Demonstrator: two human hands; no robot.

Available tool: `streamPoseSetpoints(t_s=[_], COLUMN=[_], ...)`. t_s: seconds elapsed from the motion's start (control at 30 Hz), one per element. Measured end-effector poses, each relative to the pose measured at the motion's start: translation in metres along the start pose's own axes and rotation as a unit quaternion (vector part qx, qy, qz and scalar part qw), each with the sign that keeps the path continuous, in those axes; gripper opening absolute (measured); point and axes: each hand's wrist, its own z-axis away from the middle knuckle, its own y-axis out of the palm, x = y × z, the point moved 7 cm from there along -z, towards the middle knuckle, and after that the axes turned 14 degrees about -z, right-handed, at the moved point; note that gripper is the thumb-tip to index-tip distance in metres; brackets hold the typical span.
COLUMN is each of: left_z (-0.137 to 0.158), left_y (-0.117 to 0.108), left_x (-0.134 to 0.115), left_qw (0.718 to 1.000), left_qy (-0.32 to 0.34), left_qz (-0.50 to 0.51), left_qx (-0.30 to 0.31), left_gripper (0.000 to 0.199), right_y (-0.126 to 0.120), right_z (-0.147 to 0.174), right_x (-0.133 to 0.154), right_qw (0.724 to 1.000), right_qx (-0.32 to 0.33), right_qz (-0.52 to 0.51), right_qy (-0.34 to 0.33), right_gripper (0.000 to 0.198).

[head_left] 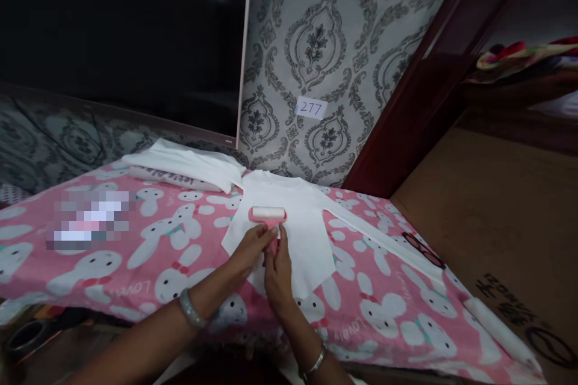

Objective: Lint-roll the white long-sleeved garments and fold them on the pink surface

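Observation:
A lint roller (268,213) with a white roll and a pink frame is over the chest of a white long-sleeved shirt (311,246). My right hand (277,267) is closed around its pink handle from below. From the left, my left hand (253,243) meets it, its fingers closed at the top of the handle near the right fingertips. The shirt lies spread out, one sleeve stretching to the right; its left sleeve runs toward a folded white cloth (189,162). Whether the roll touches the fabric, I cannot tell.
Under everything is a pink rabbit-print cloth (149,277). A dark pair of joined loops (424,249) lies by the right sleeve, a white roll (501,334) at the right edge. A large screen (121,36) overhangs the back left; a brown carton (506,210) stands right.

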Motion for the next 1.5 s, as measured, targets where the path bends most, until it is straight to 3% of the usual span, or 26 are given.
streamPoseSetpoints(t_s=[0.1,0.2,0.33,0.43,0.57,0.7,0.83,0.93,1.0,1.07,1.23,1.33,1.43,1.5], left_z=[-0.005,-0.015,-0.031,-0.037,-0.022,0.017,0.056,0.062,0.048,0.021,-0.062,-0.087,-0.08,-0.061], left_y=[-0.012,-0.037,-0.073,-0.088,-0.103,-0.136,-0.18,-0.198,-0.191,-0.167,-0.077,-0.035,-0.023,-0.037], left_x=[-0.005,-0.008,-0.005,-0.002,0.006,0.013,0.004,-0.013,-0.027,-0.038,-0.041,-0.029,-0.015,-0.007], left_qw=[1.0,0.991,0.959,0.924,0.883,0.824,0.834,0.85,0.857,0.858,0.838,0.831,0.819,0.81], left_qy=[-0.005,-0.008,-0.005,0.017,0.029,0.039,0.039,0.011,0.017,0.043,0.108,0.117,0.114,0.1], left_qz=[-0.013,-0.13,-0.284,-0.38,-0.466,-0.565,-0.547,-0.518,-0.504,-0.503,-0.533,-0.543,-0.561,-0.578], left_qx=[-0.004,0.013,-0.006,-0.042,-0.051,-0.034,-0.053,-0.09,-0.104,-0.096,-0.041,-0.006,0.019,0.018], left_gripper=[0.033,0.034,0.048,0.049,0.051,0.06,0.064,0.069,0.07,0.067,0.052,0.045,0.044,0.047], right_y=[-0.012,-0.049,-0.104,-0.125,-0.133,-0.135,-0.136,-0.138,-0.141,-0.144,-0.152,-0.153,-0.151,-0.15], right_z=[0.001,-0.007,-0.017,-0.013,-0.001,0.004,0.003,0.001,0.001,0.0,-0.001,-0.001,0.0,0.0], right_x=[-0.005,-0.024,-0.059,-0.083,-0.099,-0.101,-0.102,-0.103,-0.103,-0.103,-0.107,-0.107,-0.105,-0.105], right_qw=[0.999,0.996,0.977,0.961,0.954,0.954,0.96,0.964,0.966,0.967,0.969,0.967,0.965,0.965], right_qx=[0.031,0.024,-0.015,-0.018,-0.022,-0.041,-0.055,-0.078,-0.097,-0.112,-0.137,-0.141,-0.137,-0.131], right_qz=[-0.019,0.055,0.21,0.276,0.299,0.295,0.274,0.253,0.239,0.228,0.207,0.211,0.222,0.228], right_qy=[0.035,0.058,0.015,-0.007,-0.014,-0.028,-0.028,-0.026,-0.03,-0.031,-0.002,0.003,0.003,0.0], right_gripper=[0.06,0.056,0.048,0.046,0.048,0.052,0.055,0.057,0.059,0.06,0.058,0.057,0.055,0.054])
